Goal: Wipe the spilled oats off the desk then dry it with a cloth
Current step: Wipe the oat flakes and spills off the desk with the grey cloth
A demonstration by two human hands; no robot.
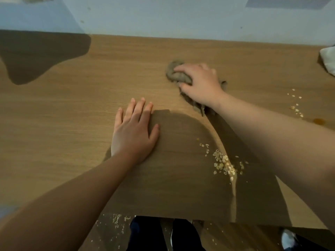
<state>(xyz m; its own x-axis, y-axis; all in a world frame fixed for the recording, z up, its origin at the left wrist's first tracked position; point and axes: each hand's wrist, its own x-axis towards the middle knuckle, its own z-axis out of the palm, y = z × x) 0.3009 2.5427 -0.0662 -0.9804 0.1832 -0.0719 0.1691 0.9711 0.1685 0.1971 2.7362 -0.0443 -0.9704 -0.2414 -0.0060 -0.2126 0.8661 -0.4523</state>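
The right hand (199, 82) grips a half-hidden cloth (178, 76); left hand (132, 131) lies flat on desk (72, 115).

The bare left hand (134, 131) is laid flat, palm down, fingers straight and slightly spread, forearm extended forward. The bare right hand (198, 84) is held farther ahead, its fingers curled round a crumpled grey-brown cloth (178, 77).

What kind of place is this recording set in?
Likely a home or office room, hard to say which: a wood-grain desk set against a plain pale wall, with wood-look floor below where oats lie.
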